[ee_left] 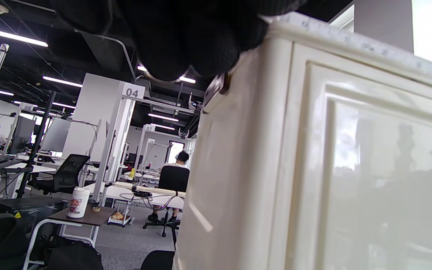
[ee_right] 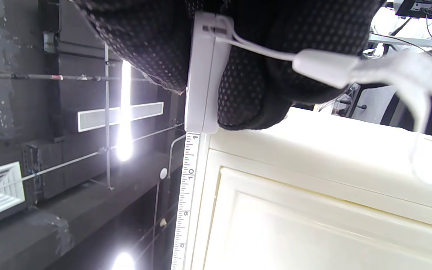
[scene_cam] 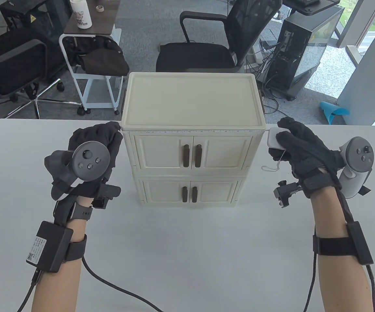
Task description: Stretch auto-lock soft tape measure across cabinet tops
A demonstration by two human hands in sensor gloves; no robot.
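Note:
A cream two-tier cabinet [scene_cam: 192, 107] stands on the white table [scene_cam: 187, 247]. A white soft tape [scene_cam: 194, 131] lies stretched along the front top edge of the cabinet, from corner to corner. My left hand [scene_cam: 104, 136] presses the tape's end at the cabinet's top left corner [ee_left: 272, 22]. My right hand [scene_cam: 296, 143] grips the white tape measure case [scene_cam: 274, 138] at the top right corner. In the right wrist view the case [ee_right: 201, 75] sits between my fingers with the marked tape [ee_right: 186, 202] running out of it. A white wrist loop [scene_cam: 272, 165] hangs from the case.
Black office chairs [scene_cam: 207, 42] and a white side cart [scene_cam: 89, 61] stand behind the table. A computer tower [scene_cam: 301, 42] stands at the back right. The cabinet has dark door handles [scene_cam: 192, 156] on both tiers.

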